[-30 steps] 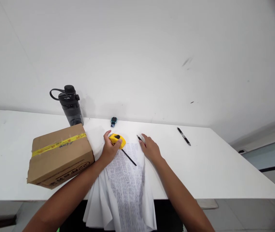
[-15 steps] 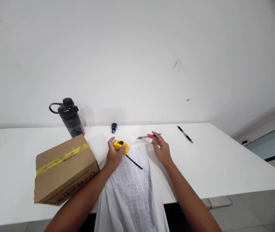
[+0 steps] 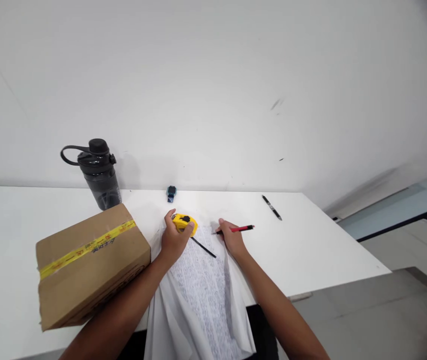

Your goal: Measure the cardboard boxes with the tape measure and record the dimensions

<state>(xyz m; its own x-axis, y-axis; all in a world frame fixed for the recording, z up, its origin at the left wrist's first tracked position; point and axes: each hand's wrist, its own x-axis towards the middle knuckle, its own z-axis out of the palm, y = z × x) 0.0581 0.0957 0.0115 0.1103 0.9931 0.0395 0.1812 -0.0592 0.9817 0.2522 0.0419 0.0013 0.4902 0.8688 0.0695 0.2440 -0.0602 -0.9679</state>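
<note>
My left hand point(image 3: 175, 241) is closed round a yellow tape measure point(image 3: 184, 223), thumb on its near side. A black strap point(image 3: 204, 247) trails from the tape measure over a large white sheet point(image 3: 202, 295) covered in dense small writing. The sheet's far end lies on the table, and its near end hangs over the front edge. In my right hand point(image 3: 231, 237) is a red and black pen point(image 3: 240, 228), pinched between the fingers, with its tip pointing left at the top right of the sheet. Whether the tip touches the paper I cannot tell.
A taped cardboard box point(image 3: 89, 265) stands on the white table point(image 3: 311, 250), beside my left forearm. Behind it is a dark water bottle point(image 3: 100, 175). A small watch-like device point(image 3: 171, 193) lies near the wall, and a black pen point(image 3: 272, 207) lies at the right.
My right hand has moved left and down to the sheet, and the pen has turned so its tip points at the paper. My left hand still holds the tape measure. The view has shifted slightly.
</note>
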